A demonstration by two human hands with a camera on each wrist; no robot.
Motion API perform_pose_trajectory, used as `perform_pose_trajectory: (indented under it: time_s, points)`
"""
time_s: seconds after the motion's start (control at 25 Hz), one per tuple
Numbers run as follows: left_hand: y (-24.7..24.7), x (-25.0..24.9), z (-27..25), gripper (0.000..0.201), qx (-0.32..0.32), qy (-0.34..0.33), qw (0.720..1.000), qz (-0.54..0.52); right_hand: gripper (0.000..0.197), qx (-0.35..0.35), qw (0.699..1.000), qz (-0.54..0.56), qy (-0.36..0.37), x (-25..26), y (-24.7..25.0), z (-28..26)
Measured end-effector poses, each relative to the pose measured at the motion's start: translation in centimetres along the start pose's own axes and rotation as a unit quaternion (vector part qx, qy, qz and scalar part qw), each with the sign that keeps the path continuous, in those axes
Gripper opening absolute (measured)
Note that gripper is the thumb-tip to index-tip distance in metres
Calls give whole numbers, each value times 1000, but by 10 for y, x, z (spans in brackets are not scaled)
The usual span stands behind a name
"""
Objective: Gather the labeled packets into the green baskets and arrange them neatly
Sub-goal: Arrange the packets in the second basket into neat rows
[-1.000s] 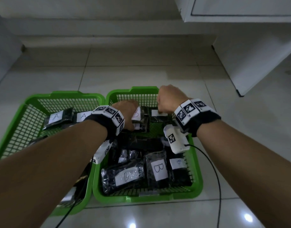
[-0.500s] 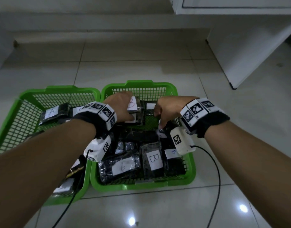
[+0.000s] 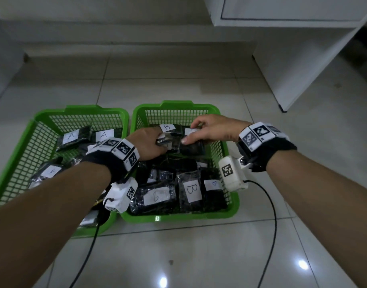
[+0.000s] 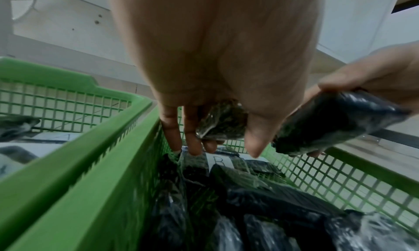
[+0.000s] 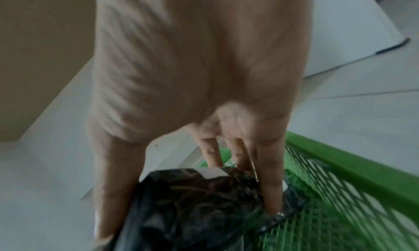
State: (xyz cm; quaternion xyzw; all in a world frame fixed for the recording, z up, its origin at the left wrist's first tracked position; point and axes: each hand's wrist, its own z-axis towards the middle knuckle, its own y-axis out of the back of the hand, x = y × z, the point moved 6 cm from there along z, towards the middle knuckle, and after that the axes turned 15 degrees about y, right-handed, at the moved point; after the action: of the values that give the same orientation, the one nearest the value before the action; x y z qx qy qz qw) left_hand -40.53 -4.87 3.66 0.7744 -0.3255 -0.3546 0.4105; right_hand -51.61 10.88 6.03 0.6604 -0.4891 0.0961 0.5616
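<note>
I work over the right green basket [image 3: 233, 202], which sits on the tiled floor [image 3: 178, 84] touching the left green basket [image 3: 10, 161]. The step in hand, as I judge it, is arranging the B-labeled packets at the far end of the right basket. To do it well, I should lower each packet flat, label up, with its edges parallel to the mesh wall, and seat it beside its neighbours rather than on top of them; the glossy wrap looks slippery, so I should release only once the packet rests on something. My left hand [image 3: 148, 145] is closed around 1 small dark packet [image 4: 221, 123], with the fingers curled under it and the thumb over it. My right hand [image 3: 211, 130] is narrow, with the thumb on one side and the fingers on the other side of a second dark packet [image 5: 199, 206]; its white label is only partly visible and I cannot read it. The 2 held packets sit near each other above the far half of the right basket, just beside a packet marked B [image 3: 170, 128]. More B packets [image 3: 191, 191] lie flat along the near wall. The A packets [image 3: 71, 137] lie at the far end of the left basket. No packet is visible on the floor.
</note>
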Motion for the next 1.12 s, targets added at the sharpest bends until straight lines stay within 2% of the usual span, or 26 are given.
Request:
perform_pose_trajectory:
  time_s: [0.08, 0.2, 0.32, 0.4, 0.48, 0.56, 0.64, 0.68, 0.72, 0.76, 0.8, 0.88, 0.92, 1.0, 1.12]
  points:
    - [-3, 0, -8, 37, 29, 10, 999, 24, 66, -25, 997, 69, 0, 1, -4, -8]
    - [-10, 7, -22, 60, 83, 13, 995, 50, 56, -8, 978, 211, 4, 6, -21, -19]
    - [-9, 14, -32, 78, 109, 3, 991, 76, 59, -13, 963, 268, 8, 10, -34, -21]
    - [-2, 13, -39, 82, 123, 2, 992, -6, 67, -42, 970, 239, 1, 14, -40, -19]
    - [8, 3, -47, 85, 123, -28, 980, -152, 76, -71, 980, 186, -20, 15, -44, -15]
    - [17, -6, -53, 75, 75, -71, 967, -234, 90, -78, 981, 175, -30, 18, -52, -11]
    - [20, -5, -53, 48, 8, -92, 970, -226, 101, -79, 971, 222, -30, 20, -58, -10]
    - [19, 2, -51, 36, -10, -82, 970, -227, 96, -88, 963, 252, -28, 22, -59, -11]
    - [19, 9, -49, 29, -18, -68, 967, -245, 82, -103, 957, 268, -33, 22, -58, -14]
    - [19, 17, -46, 24, -27, -54, 962, -267, 65, -131, 961, 242, -38, 19, -55, -18]
    - [19, 23, -46, 21, -42, -46, 956, -285, 48, -151, 976, 154, -33, 15, -49, -22]
    - [17, 33, -49, 20, -73, -31, 950, -302, 29, -110, 991, -75, -17, 13, -50, -29]
    - [16, 35, -51, 21, -87, -23, 948, -305, 29, -65, 985, -161, -14, 13, -58, -34]
    - [12, 37, -57, 25, -106, -8, 948, -298, 40, -5, 974, -225, -13, 12, -74, -44]
    - [8, 35, -64, 28, -102, 9, 955, -279, 52, -10, 970, -241, 13, 12, -81, -52]
